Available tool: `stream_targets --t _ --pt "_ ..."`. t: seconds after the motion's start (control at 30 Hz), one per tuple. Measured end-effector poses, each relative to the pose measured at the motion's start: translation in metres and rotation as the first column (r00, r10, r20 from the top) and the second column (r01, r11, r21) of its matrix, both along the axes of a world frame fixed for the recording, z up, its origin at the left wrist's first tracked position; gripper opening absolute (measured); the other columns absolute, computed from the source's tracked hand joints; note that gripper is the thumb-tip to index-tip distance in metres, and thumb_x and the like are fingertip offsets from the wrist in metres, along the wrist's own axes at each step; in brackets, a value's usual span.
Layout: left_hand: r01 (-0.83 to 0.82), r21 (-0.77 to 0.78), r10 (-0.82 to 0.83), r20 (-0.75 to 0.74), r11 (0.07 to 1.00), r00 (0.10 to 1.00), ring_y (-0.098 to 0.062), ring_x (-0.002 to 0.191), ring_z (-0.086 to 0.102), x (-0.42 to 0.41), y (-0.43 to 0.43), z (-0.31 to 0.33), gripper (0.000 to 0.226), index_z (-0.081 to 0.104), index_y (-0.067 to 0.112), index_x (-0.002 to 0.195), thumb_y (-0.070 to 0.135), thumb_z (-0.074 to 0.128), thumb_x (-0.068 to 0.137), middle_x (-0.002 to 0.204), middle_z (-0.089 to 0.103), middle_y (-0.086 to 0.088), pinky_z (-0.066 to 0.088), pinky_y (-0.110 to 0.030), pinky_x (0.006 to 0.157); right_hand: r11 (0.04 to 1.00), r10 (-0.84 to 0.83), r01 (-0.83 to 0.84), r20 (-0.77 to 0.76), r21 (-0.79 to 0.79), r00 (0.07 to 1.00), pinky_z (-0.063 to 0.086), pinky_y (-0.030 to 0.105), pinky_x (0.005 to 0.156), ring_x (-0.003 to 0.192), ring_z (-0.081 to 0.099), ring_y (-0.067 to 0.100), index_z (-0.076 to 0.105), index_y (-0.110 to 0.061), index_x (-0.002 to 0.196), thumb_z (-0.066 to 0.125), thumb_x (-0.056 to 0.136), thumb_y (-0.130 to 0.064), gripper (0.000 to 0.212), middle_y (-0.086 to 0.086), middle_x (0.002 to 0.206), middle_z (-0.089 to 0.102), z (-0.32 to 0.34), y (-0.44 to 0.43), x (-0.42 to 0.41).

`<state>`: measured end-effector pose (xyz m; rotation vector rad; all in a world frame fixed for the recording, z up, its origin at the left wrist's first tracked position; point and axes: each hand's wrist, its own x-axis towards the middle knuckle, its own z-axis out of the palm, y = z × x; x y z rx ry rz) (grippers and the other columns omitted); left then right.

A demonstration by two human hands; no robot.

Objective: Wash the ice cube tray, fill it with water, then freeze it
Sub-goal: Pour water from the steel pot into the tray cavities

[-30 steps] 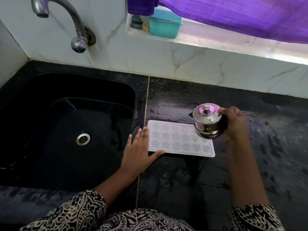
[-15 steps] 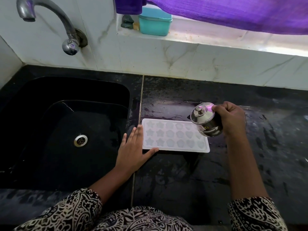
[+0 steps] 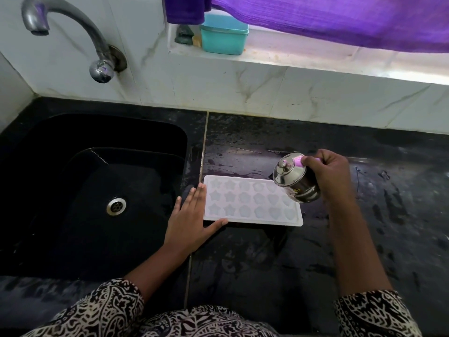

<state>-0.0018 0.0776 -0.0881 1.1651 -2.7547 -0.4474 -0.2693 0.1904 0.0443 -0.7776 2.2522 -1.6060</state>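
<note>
A white ice cube tray with star and heart shaped cavities lies flat on the black counter, just right of the sink. My left hand rests flat against the tray's left end, fingers spread, thumb along its near edge. My right hand grips a small lidded steel pot, tilted toward the left and held over the tray's far right corner. Whether liquid is coming out cannot be seen.
A black sink with a steel drain lies to the left, under a curved tap. The wet black counter stretches right. A teal box sits on the sill under a purple curtain.
The steel pot has tipped further over toward the tray in my right hand. My left hand stays against the tray's left end. The camera view shifted slightly.
</note>
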Motion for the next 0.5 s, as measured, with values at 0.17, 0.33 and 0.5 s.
stream_targets --t 0.17,0.33,0.5 --pt "-0.005 -0.004 0.005 0.006 1.000 1.000 -0.012 0.150 0.006 -0.0001 0.0000 -0.0001 0.110 -0.001 0.017 0.156 0.091 0.004 0.075 0.164 0.007 0.002 0.008 -0.042 0.121 0.999 0.032 -0.031 -0.039 0.016 0.999 0.042 0.016 0.041 0.043 0.049 -0.001 0.042 -0.018 0.057 0.068 0.078 -0.012 0.034 -0.001 0.054 0.048 0.0004 -0.0020 -0.0021" --pt "-0.006 -0.005 0.006 0.014 1.000 1.000 -0.013 0.150 0.006 -0.0003 0.0004 0.0007 0.111 -0.001 0.016 0.156 0.091 0.002 0.074 0.164 0.007 0.002 0.008 -0.042 0.121 0.997 0.058 -0.054 -0.085 0.055 0.995 0.046 0.024 0.049 0.053 0.049 0.012 0.043 -0.017 0.058 0.068 0.079 -0.013 0.033 0.003 0.056 0.048 0.0013 -0.0045 -0.0046" --pt "-0.007 -0.008 0.007 0.015 1.000 1.000 -0.013 0.150 0.007 -0.0006 0.0006 0.0014 0.111 0.000 0.016 0.156 0.090 0.001 0.074 0.164 0.008 0.001 0.008 -0.042 0.121 0.996 0.069 -0.063 -0.103 0.059 0.992 0.045 0.024 0.049 0.050 0.047 0.009 0.042 -0.018 0.055 0.068 0.078 -0.013 0.035 0.000 0.054 0.046 0.0012 -0.0055 -0.0043"
